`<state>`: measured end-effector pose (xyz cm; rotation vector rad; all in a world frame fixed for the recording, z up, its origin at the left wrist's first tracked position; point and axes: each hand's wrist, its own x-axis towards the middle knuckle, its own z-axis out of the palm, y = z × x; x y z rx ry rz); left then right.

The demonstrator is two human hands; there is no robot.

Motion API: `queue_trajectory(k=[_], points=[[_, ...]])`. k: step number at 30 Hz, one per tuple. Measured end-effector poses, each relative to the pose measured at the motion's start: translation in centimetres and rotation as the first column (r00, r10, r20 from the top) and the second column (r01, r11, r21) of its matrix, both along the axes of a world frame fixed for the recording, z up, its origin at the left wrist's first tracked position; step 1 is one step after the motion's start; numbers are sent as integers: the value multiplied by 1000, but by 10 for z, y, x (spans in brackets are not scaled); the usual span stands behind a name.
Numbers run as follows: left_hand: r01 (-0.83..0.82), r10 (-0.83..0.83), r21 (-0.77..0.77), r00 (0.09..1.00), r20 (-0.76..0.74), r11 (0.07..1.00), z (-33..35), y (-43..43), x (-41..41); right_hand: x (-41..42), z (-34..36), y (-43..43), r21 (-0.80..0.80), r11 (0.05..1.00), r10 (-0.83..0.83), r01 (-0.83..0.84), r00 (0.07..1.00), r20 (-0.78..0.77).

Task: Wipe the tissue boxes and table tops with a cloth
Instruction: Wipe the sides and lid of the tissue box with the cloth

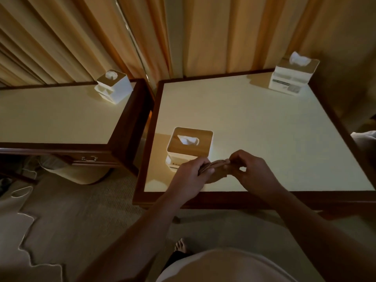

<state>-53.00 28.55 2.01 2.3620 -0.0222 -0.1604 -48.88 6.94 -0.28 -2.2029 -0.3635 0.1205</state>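
A brownish folded cloth point(216, 168) is held between both hands over the near edge of the right table point(254, 127). My left hand point(190, 176) grips its left end and my right hand point(251, 169) pinches its right end. Just behind my left hand stands a white tissue box with a wooden lid point(190, 144). A second tissue box point(293, 76) sits at the far right corner of the same table. A third tissue box point(113, 86) stands on the left table point(57, 117), near its far right corner.
Both tables have cream tops with dark wooden frames, and a narrow gap point(146, 127) separates them. Orange curtains point(183, 33) hang behind. A pale bin point(81, 171) sits under the left table, whose drawer has a metal handle point(89, 158). Carpet and my bare foot point(181, 246) lie below.
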Motion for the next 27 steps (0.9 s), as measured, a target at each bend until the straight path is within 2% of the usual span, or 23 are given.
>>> queue_trajectory(k=[5, 9, 13, 17, 21, 23, 27], points=[[26, -28, 88, 999, 25, 996, -8, -7, 3, -2, -3, -17, -55, 993, -107, 104, 993, -47], [53, -54, 157, 999, 1, 986, -8, -18, 8, -4, 3, -28, 15, 992, -122, 125, 987, -108], [57, -53, 47, 995, -88, 997, -1, -31, 15, -3, 15, -30, 168, 979, -90, 114, 985, -148], [53, -56, -22, 986, -157, 998, 0, -33, 22, 2, 25, -33, 210, 969, -97, 128, 983, -153], [46, -124, -344, 970, -209, 938, 7, -45, 27, 3, 31, -34, 247, 966, -37, 79, 985, -171], [70, -128, -347, 981, -147, 935, 10, -53, 32, 5, 32, -34, 284, 953, -50, 101, 982, -180], [-6, -20, -302, 996, -85, 953, 9, -61, 39, 8, 33, -36, 326, 936, -83, 134, 983, -166]])
